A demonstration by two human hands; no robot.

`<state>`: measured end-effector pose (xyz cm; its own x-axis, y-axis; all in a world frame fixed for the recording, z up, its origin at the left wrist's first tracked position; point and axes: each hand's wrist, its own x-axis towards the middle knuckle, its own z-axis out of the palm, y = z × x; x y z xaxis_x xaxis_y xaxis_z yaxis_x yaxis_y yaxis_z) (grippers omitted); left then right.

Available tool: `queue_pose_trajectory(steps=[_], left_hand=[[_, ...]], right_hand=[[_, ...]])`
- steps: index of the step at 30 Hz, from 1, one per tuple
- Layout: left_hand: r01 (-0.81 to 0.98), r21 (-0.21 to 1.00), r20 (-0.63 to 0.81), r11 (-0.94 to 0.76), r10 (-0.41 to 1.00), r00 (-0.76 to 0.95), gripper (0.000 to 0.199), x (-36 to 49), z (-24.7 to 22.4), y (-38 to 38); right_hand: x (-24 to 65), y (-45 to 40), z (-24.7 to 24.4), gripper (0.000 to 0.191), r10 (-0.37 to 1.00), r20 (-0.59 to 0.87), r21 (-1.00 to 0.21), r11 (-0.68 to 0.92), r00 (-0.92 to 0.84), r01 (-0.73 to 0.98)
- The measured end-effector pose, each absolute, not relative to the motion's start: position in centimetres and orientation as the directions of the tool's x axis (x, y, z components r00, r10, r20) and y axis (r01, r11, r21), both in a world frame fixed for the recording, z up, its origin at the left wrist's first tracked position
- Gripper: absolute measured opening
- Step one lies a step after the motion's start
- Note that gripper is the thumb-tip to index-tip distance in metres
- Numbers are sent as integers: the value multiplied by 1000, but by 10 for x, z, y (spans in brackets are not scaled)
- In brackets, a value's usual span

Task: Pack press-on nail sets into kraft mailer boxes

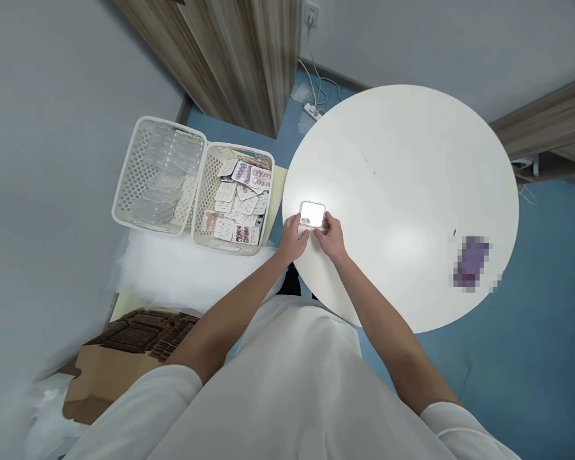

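A small clear plastic case (312,214) is held at the near left edge of the round white table (412,147). Strong glare covers most of its top, and a few small dark shapes show at its lower left corner. My left hand (293,240) grips its left side, with the thumb at the near edge. On the opposite side my right hand (331,237) has its fingers closed on the right edge. Whether the case rests on the table or is slightly lifted, I cannot tell.
Left of the table stand a white basket (199,211) with cards of false nails and another white basket (119,191) with clear plastic cases. A blurred-out purple item (471,260) lies at the table's right. Flattened cardboard (110,377) sits lower left; a power strip (311,111) is on the floor.
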<state>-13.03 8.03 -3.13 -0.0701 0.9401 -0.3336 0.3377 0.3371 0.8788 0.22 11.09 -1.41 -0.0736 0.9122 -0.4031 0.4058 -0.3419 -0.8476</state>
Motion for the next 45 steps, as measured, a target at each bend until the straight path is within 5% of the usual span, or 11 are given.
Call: queue_pose_trajectory(steps=[11,27,36,45], left_hand=[[341,885,-315,318,947,-65,58,-131,-30,77],[269,901,-310,341,938,-152,81,-118,-23,39],[371,845,-310,386,918,-249,66,-113,6,-18],[278,844,-352,458,866,-356,42,-121,24,-72]], right_hand=[[2,104,-21,69,914,-390,-824,-292,-111,486],[34,86,-16,98,852,-442,-866,-324,-280,381],[67,51,2,82,846,-413,-885,-285,-337,368],[74,25,20,53,819,-458,-874,-344,-344,344]])
